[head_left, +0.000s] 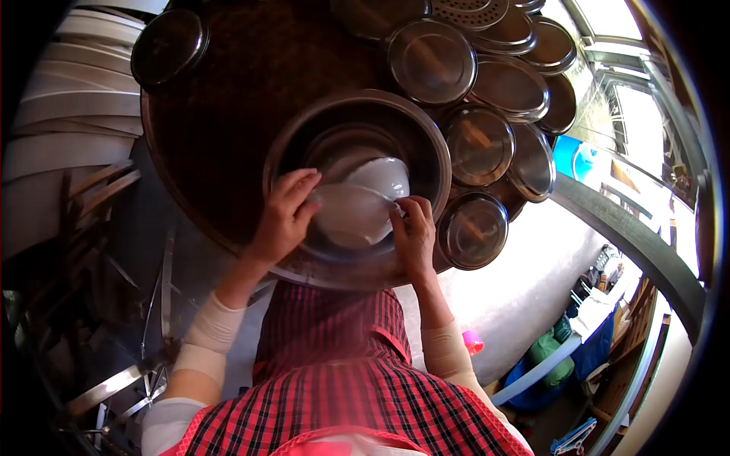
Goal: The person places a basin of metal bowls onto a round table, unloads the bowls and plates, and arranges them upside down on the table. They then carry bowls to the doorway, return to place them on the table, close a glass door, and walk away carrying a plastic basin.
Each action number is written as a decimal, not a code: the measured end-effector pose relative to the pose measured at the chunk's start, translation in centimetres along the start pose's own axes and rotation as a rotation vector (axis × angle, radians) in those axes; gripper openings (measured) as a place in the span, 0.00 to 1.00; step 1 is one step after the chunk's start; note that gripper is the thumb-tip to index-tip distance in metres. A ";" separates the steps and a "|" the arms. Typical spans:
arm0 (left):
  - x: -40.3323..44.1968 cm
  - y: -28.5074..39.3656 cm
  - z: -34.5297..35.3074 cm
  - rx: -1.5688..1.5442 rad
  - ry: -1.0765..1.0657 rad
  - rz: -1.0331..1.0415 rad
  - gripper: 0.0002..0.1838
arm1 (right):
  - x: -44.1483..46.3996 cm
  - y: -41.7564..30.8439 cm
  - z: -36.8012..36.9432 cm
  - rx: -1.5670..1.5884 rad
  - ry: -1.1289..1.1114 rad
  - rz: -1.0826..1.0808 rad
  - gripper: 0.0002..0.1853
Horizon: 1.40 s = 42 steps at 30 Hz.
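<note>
A wide metal basin point(433, 144) sits at the near edge of a round brown table. Inside it, a white bowl point(353, 216) is tilted between my two hands, and a second white bowl point(391, 175) lies just behind it. My right hand point(413, 232) pinches the rim of the nearer bowl on its right side. At the bowl's left side is my left hand point(289, 213), fingers apart and slightly blurred, close to the rim; whether it touches the bowl is unclear.
Round metal lids point(432, 61) overlap on the right of the brown table point(220, 114), one perforated. Another round lid point(169, 48) lies at the back left. Stacked pale curved pieces point(76, 114) stand left; a metal rail point(623, 228) curves at the right.
</note>
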<state>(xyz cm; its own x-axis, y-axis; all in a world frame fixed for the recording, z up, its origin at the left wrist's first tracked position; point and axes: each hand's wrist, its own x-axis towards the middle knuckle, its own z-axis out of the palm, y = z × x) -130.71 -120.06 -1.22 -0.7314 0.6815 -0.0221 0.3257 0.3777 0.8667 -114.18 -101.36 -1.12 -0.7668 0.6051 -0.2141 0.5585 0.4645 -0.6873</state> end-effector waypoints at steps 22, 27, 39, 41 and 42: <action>-4.8 1.2 -0.4 -1.489 -0.076 -0.638 0.19 | -0.4 2.9 -2.8 1.521 -0.390 0.566 0.09; -6.6 -0.5 -4.6 -1.618 0.403 -0.574 0.20 | 1.4 -8.0 -2.0 1.186 -0.352 0.531 0.13; -9.0 -28.2 -20.9 -1.263 0.932 -0.433 0.14 | -1.7 -4.4 0.6 0.661 -0.431 0.375 0.12; -7.9 -28.9 -21.8 -1.260 0.951 -0.475 0.14 | -1.8 -4.3 1.2 0.659 -0.430 0.405 0.12; -7.3 -28.9 -22.1 -1.267 0.958 -0.486 0.13 | -1.9 -4.3 1.4 0.651 -0.438 0.422 0.12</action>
<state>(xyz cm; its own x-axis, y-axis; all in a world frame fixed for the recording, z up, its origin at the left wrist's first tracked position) -147.96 -149.79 -15.10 -0.8474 -0.1282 -0.5153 -0.3387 -0.6169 0.7104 -115.62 -105.44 1.27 -0.6647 0.2790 -0.6931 0.6337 -0.2810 -0.7208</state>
